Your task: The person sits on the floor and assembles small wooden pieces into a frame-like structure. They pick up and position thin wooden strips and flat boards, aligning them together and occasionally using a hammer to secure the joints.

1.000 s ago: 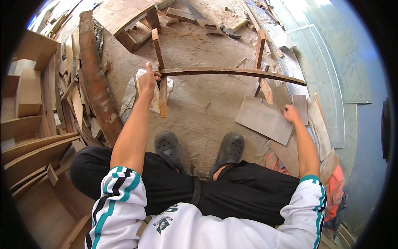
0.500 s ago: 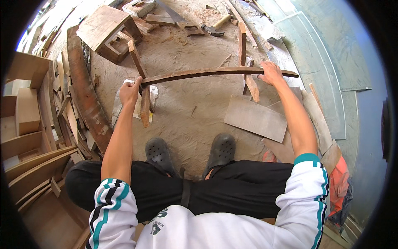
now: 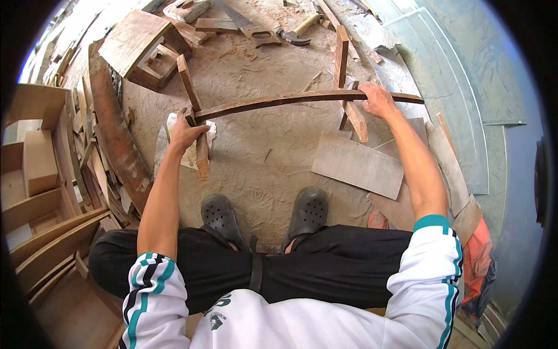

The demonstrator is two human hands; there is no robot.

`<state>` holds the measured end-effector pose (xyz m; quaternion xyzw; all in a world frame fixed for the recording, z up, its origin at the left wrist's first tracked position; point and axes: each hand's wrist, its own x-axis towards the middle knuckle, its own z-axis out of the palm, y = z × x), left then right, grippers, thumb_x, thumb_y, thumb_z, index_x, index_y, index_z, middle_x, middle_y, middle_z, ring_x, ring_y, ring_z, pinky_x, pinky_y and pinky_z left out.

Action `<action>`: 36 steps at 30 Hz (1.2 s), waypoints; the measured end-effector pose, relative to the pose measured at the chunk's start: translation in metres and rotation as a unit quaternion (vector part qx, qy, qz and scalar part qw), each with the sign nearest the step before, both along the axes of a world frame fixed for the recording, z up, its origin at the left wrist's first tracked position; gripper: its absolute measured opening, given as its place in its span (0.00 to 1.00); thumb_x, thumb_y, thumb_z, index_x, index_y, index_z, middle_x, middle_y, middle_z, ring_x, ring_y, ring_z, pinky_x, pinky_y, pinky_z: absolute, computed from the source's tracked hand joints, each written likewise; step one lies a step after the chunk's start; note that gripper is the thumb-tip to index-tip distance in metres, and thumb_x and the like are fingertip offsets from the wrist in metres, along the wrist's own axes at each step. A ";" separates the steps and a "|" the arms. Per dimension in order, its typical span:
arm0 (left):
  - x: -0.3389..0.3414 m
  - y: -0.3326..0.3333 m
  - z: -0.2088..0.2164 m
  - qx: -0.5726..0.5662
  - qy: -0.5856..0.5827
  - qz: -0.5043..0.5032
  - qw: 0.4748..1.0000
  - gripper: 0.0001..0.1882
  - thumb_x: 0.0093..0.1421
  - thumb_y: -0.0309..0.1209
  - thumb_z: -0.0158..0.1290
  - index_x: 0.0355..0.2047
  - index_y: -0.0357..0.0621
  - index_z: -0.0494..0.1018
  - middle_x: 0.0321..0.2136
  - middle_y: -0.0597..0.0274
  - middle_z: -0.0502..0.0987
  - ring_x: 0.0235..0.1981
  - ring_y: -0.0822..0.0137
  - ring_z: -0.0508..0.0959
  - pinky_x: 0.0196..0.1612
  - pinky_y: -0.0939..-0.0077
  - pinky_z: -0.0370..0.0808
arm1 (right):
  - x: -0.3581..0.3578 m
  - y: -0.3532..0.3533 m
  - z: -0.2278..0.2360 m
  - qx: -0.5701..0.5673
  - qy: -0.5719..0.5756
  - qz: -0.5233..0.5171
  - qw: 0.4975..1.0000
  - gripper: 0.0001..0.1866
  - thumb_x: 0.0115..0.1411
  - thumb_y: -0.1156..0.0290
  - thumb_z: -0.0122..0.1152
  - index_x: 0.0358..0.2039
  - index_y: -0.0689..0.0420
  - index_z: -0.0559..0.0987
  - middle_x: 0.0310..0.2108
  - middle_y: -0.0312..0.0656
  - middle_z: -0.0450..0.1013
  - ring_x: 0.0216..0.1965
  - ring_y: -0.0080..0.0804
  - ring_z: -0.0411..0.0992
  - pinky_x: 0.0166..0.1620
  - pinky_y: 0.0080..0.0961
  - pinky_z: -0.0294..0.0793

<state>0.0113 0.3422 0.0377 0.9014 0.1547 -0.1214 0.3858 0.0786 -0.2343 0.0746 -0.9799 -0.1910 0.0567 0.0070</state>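
A long dark wooden strip [image 3: 279, 102] lies crosswise over two shorter wooden battens, the left batten [image 3: 188, 81] and the right batten [image 3: 341, 55]. My right hand [image 3: 379, 100] is closed around the strip near its right end, just beyond the right batten. At the strip's left end, my left hand [image 3: 187, 132] grips the left batten where the two pieces meet, thumb on the near side and fingers on the far side. Part of that joint is hidden by the fingers. Both battens point away from me, roughly parallel.
A handsaw [image 3: 250, 28] and a claw hammer [image 3: 296, 36] lie at the far side. A wooden box-like frame [image 3: 136, 43] stands far left, near a curved rusty piece [image 3: 116, 122] and stacked wood. A flat grey board [image 3: 359, 164] and glass sheets [image 3: 447, 87] are at right.
My left hand has shifted from pinching the strip's left end to gripping around the left batten. The strip's right end has moved slightly right, and my right hand has slid slightly left along it.
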 end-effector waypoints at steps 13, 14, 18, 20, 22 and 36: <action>-0.004 0.006 0.001 -0.035 0.002 0.038 0.999 0.52 0.44 0.34 0.66 0.65 0.33 0.49 0.47 0.41 0.73 0.45 0.53 0.77 0.51 0.67 0.73 | -0.006 0.019 -0.007 0.007 -0.003 -0.028 1.000 0.23 0.50 0.76 0.55 0.50 0.52 0.74 0.46 0.45 0.73 0.51 0.46 0.70 0.54 0.43 0.67; -0.003 0.005 0.000 -0.019 0.004 0.044 0.999 0.52 0.44 0.34 0.66 0.65 0.33 0.49 0.49 0.39 0.72 0.47 0.52 0.76 0.52 0.67 0.72 | -0.006 0.020 -0.007 0.002 -0.005 -0.036 0.999 0.23 0.50 0.76 0.55 0.50 0.51 0.74 0.45 0.45 0.73 0.51 0.45 0.71 0.54 0.43 0.67; -0.001 -0.015 0.012 0.094 -0.051 0.034 0.994 0.55 0.43 0.36 0.67 0.65 0.34 0.47 0.55 0.34 0.66 0.54 0.46 0.71 0.58 0.63 0.69 | -0.011 0.028 -0.005 -0.040 -0.003 -0.065 0.997 0.22 0.52 0.76 0.54 0.49 0.50 0.74 0.46 0.44 0.73 0.53 0.43 0.70 0.54 0.45 0.66; 0.001 -0.022 0.018 0.135 -0.074 0.020 0.988 0.55 0.42 0.37 0.67 0.66 0.35 0.47 0.57 0.32 0.63 0.57 0.43 0.69 0.60 0.61 0.67 | -0.013 0.031 -0.002 -0.059 0.008 -0.076 0.995 0.22 0.53 0.75 0.55 0.51 0.49 0.74 0.48 0.43 0.73 0.56 0.41 0.68 0.56 0.45 0.65; 0.004 -0.028 0.024 0.139 -0.058 0.015 0.988 0.56 0.42 0.38 0.68 0.66 0.35 0.47 0.58 0.31 0.61 0.58 0.41 0.66 0.62 0.59 0.65 | -0.015 0.032 -0.002 -0.066 0.011 -0.088 0.994 0.22 0.54 0.74 0.55 0.52 0.49 0.73 0.49 0.43 0.72 0.57 0.40 0.67 0.57 0.45 0.64; 0.002 -0.037 0.028 0.145 -0.043 0.028 0.988 0.51 0.43 0.41 0.66 0.65 0.40 0.54 0.65 0.29 0.45 0.67 0.38 0.52 0.66 0.57 0.58 | -0.022 0.024 -0.012 -0.039 -0.035 -0.109 0.993 0.24 0.55 0.70 0.60 0.54 0.50 0.72 0.55 0.44 0.68 0.60 0.41 0.64 0.60 0.47 0.62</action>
